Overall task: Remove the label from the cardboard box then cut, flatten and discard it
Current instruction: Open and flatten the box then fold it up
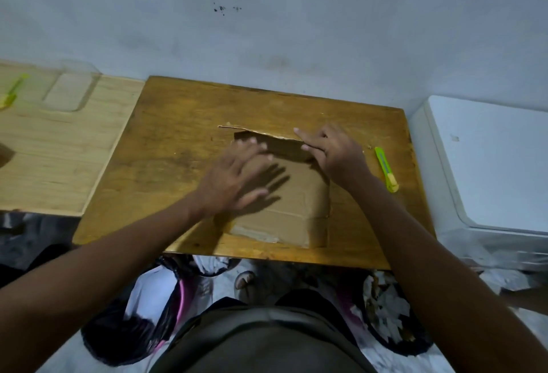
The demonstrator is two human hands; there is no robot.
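Centrally, a cardboard box [284,206] is being pressed flat on the brown wooden worktop [166,147], its near edge lying close to the worktop's front rim. The left hand [234,176] is being held open over the box's left part, fingers spread and blurred, so whether the palm is actually touching the cardboard cannot be told. The right hand [332,153] is being rested on the far right corner, its forefinger stretched along a raised flap [255,130] at the box's far edge; the remaining fingers are curled, and nothing is being gripped. The box's left side is being hidden by the left wrist, and torn patches are showing along its near face, though no label can be made out.

A green utility knife [385,169] is lying just beside the right hand, apart from the box. A lighter wooden board [59,147] is adjoining the worktop on the left, carrying a clear plastic container [69,87] and a second green cutter [13,90], cut off by the frame. A white appliance [489,159] is partly cropped on the right. Below, dark bags [394,313] holding paper scraps are being half hidden by the arms.
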